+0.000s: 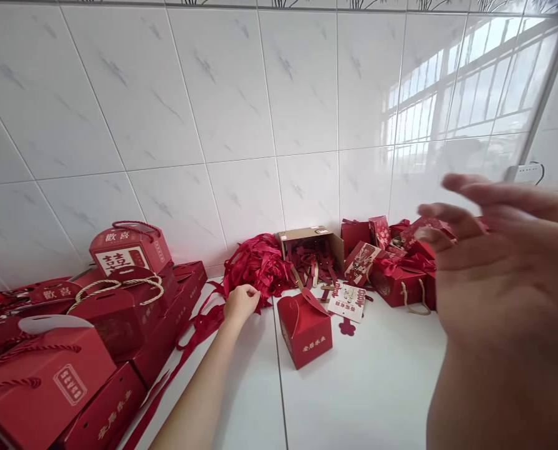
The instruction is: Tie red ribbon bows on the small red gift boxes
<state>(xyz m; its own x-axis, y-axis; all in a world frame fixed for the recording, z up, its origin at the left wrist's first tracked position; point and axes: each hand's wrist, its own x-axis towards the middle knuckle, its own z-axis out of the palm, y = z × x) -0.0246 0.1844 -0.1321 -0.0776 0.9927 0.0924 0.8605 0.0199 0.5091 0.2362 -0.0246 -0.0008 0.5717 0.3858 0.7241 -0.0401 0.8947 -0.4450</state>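
My left hand (pixel 242 304) reaches to the front edge of a heap of red ribbons (pixel 262 259). Its thumb and fingers are pinched together against the ribbons, and what lies between the fingertips is mostly hidden. Raised close to the camera at the right, my right hand (pixel 503 269) is blurred, with fingers apart and nothing in it. Between the hands a small red gift box (pixel 305 331) with gold lettering stands upright on the white table (pixel 363 387), its top flaps folded together.
Red gift boxes (pixel 119 300) with rope handles are stacked at the left. A cardboard carton (pixel 307 234) lies open by the tiled wall (pixel 307 94), spilling dark red strips. More red boxes (pixel 395 281) stand at the right, near a printed card (pixel 347 302).
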